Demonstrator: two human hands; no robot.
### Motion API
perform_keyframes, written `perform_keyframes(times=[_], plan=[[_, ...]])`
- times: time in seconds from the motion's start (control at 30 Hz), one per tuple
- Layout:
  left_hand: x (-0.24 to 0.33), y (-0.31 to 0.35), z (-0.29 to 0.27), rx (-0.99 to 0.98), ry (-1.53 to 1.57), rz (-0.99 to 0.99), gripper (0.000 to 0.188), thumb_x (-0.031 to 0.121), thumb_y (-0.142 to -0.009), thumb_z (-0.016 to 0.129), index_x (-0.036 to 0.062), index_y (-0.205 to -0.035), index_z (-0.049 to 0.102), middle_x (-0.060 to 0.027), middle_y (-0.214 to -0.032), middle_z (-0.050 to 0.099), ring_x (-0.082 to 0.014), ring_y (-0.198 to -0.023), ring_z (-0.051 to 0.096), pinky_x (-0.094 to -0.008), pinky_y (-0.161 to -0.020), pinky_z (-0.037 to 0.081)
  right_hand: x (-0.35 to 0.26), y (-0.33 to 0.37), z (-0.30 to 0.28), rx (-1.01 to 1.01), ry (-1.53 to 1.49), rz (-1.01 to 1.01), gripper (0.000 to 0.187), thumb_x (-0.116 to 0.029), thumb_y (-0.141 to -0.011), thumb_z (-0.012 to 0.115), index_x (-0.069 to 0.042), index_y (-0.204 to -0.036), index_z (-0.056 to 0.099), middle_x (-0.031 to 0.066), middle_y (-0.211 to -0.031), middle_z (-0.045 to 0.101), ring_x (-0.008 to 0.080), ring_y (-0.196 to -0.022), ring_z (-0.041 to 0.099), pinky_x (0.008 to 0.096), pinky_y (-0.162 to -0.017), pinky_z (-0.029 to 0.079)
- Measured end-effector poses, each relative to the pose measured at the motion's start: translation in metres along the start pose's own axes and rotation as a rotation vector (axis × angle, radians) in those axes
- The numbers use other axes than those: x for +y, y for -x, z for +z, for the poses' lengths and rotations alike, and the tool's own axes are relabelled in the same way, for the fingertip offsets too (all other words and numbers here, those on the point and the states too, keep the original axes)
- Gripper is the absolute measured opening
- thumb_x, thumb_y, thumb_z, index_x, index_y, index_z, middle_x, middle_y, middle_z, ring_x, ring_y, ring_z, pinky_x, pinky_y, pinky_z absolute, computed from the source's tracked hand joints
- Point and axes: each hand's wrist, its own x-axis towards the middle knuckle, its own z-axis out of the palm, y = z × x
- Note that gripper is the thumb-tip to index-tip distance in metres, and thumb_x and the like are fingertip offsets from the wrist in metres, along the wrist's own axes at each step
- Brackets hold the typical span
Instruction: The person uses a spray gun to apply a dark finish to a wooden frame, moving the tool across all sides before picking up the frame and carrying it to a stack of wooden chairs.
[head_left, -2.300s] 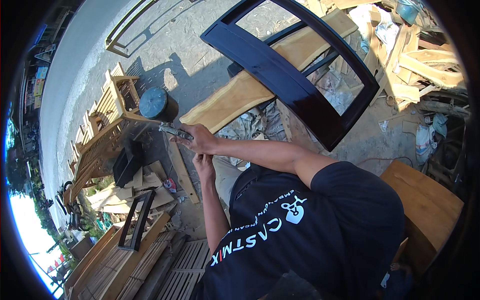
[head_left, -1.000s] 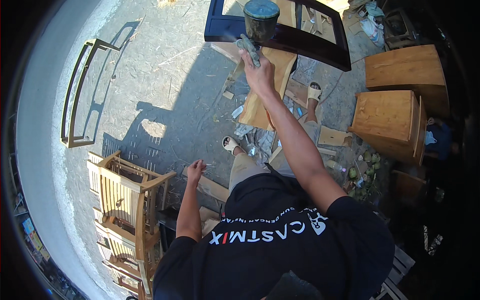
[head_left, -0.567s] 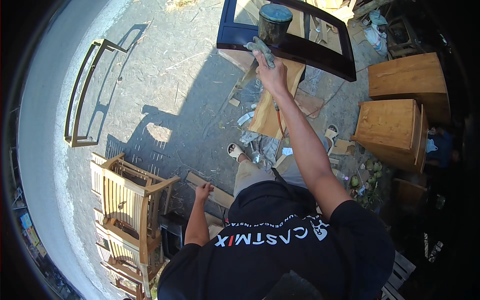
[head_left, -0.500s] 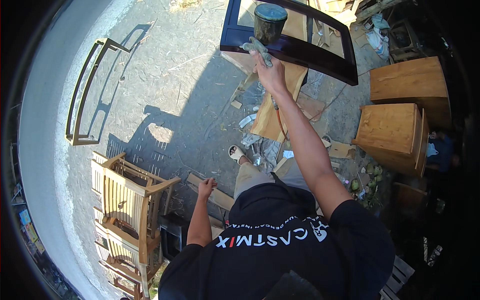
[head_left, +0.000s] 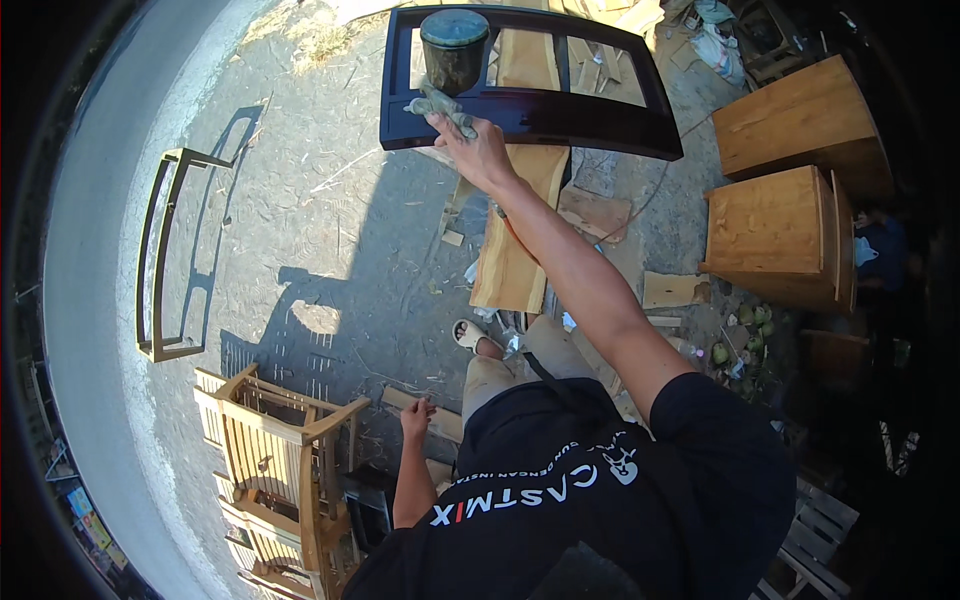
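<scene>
My right hand (head_left: 480,155) is stretched forward and wrapped round a spray gun (head_left: 438,108). A round paint cup (head_left: 454,62) with a bluish lid sits on top of the gun. The gun is over the left part of a glossy dark brown frame with openings (head_left: 560,125); a gap between nozzle and frame cannot be judged. An orange-red hose (head_left: 518,238) runs down below my right forearm. My left hand (head_left: 418,412) hangs low on the left with its fingers curled, nothing visible in them, nearest to a loose board (head_left: 445,424).
Stacked slatted wooden chairs (head_left: 275,440) stand at the lower left. A thin metal-like frame (head_left: 150,260) stands further left. Two wooden cabinets (head_left: 765,225) (head_left: 800,130) are on the right. A long plank (head_left: 515,255) lies below the dark frame. Scraps and green coconuts (head_left: 755,330) litter the ground.
My right hand with the spray gun has shifted left, nearer the dark frame's left end. The whole view has turned, so the chairs sit lower and the cabinets higher. My left hand stays curled.
</scene>
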Motion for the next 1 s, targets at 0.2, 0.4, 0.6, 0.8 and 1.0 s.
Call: perform_keyframes(times=[0.2,0.4,0.6,0.8,1.0], plan=[[0.158,0.005,0.064,0.018,0.085,0.478,0.038,0.029,-0.110,0.051,-0.0030,-0.114,0.070,-0.0089,-0.093,0.075,-0.0160,-0.088,0.071,-0.0325,-0.080,0.055,0.036,0.036,-0.060,0.151,-0.141,-0.117,0.043,-0.044,-0.100,0.067,-0.001,-0.099,0.069,0.0121,-0.067,0.064,0.0261,-0.063,0.063,0.0381,-0.065,0.051],[0.360,0.047,0.194,-0.121,-0.117,0.786,0.032,0.022,-0.109,0.054,-0.0036,-0.117,0.070,-0.0112,-0.096,0.076,-0.0151,-0.096,0.069,-0.0303,-0.091,0.052,0.092,0.006,-0.135,0.402,-0.015,-0.125,0.040,-0.038,-0.098,0.072,0.001,-0.087,0.065,0.0136,-0.059,0.055,0.0247,-0.054,0.055,0.0378,-0.057,0.048],[0.441,0.025,0.385,-0.326,-0.098,1.121,0.053,0.019,-0.108,0.055,0.0033,-0.155,0.039,-0.0153,-0.136,0.061,-0.0202,-0.122,0.059,-0.0373,-0.104,0.047,0.100,-0.078,-0.198,0.294,-0.149,0.170,0.041,-0.043,-0.100,0.066,-0.003,-0.103,0.075,0.0098,-0.069,0.069,0.0169,-0.061,0.067,0.0350,-0.062,0.052],[0.425,-0.010,0.432,-0.710,0.049,0.534,0.031,0.026,-0.109,0.054,0.0011,-0.128,0.058,-0.0087,-0.109,0.065,-0.0181,-0.105,0.062,-0.0353,-0.097,0.049,0.126,-0.164,-0.203,0.176,-0.007,0.071,0.058,-0.060,-0.098,0.061,-0.004,-0.100,0.075,0.0086,-0.075,0.073,0.0180,-0.056,0.063,0.0346,-0.057,0.050],[0.330,0.029,0.381,-0.605,-0.083,0.606,0.030,0.030,-0.113,0.044,0.0031,-0.109,0.058,-0.0045,-0.095,0.064,-0.0132,-0.092,0.062,-0.0314,-0.087,0.051,0.119,-0.241,-0.155,0.132,0.069,-0.037,0.057,-0.061,-0.096,0.061,-0.006,-0.098,0.078,0.0121,-0.073,0.074,0.0251,-0.079,0.076,0.0378,-0.077,0.055]])
